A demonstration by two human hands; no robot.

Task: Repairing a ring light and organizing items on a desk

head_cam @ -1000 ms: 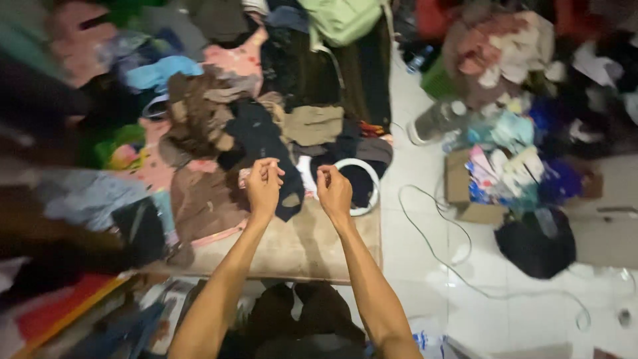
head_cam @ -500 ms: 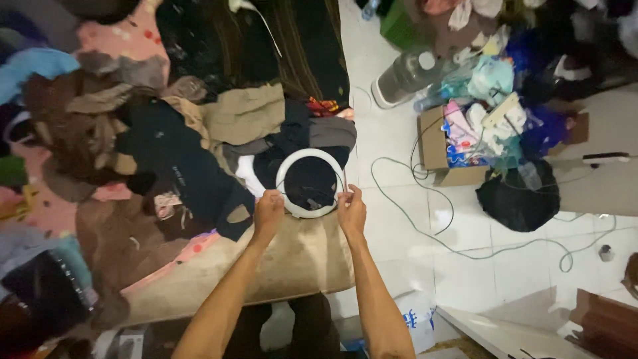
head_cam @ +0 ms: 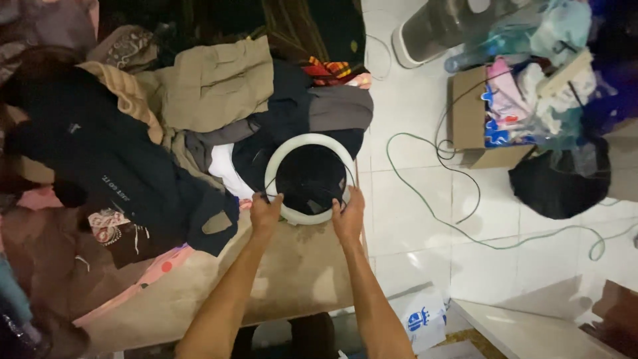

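The person is gripping a white ring (head_cam: 310, 174) with both hands, and it is lying just beyond the fingertips, away from the body, on top of the heaped clothes at the far right corner of the beige-covered mattress (head_cam: 292, 272). The left hand (head_cam: 266, 214) is clasping the ring's near-left rim, the right hand (head_cam: 348, 218) its near-right rim, fingers curled over the edge, so both are equally near and the hoop is spreading out ahead of them. Being round, the ring is showing no long axis; it is lying roughly flat, its opening facing up, with dark fabric filling the middle. A dark blue garment (head_cam: 113, 173) is sprawling to the left of the left hand, a khaki garment (head_cam: 212, 83) is sitting further back, and a grey folded piece (head_cam: 339, 110) is touching the ring's far side. Off the mattress to the right, a green cable (head_cam: 425, 199) is trailing over the white tiled floor (head_cam: 412, 246) towards a cardboard box (head_cam: 472, 113)
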